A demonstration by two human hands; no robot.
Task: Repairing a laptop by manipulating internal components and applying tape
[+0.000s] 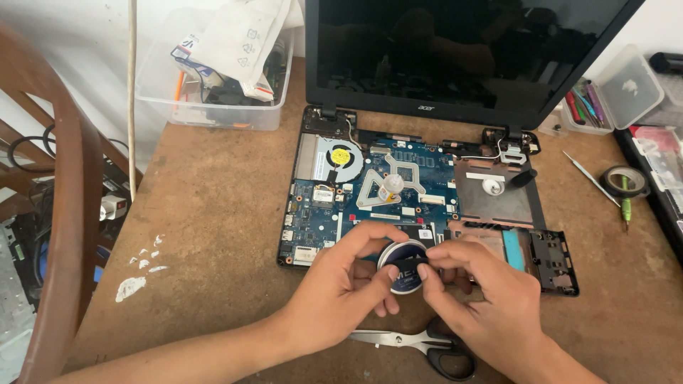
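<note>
Brown and scuffed, the worktop point(213, 213) carries everything seen, with white flecks marking its left part. Nearest the camera, a pair of black-handled scissors point(420, 345) lies flat, partly covered by the right wrist. Just above them, a small round roll of dark tape point(403, 265) is held up between both hands over the front edge of an opened laptop base point(427, 199). The left hand point(341, 291) is clenched on the roll's left side, thumb on top and fingers curled beneath. The right hand point(491, 299) is pinched on the roll's right edge, with thumb and forefinger touching the tape.

Beyond the hands, the blue circuit board point(377, 188) is exposed, with a round cooling fan point(340, 158) at its upper left and a small white tube point(390, 188) resting on the metal bracket at its middle. The dark laptop screen point(462, 50) is stood upright behind the base.

To the right, a thin screwdriver point(590, 178) and a second tape roll point(625, 181) are laid on the worktop, near an open case of coloured tools point(587, 107). At the far left, a clear plastic box point(213, 78) filled with packets and parts is seen. A curved wooden chair back point(71, 213) stands along the left edge.
</note>
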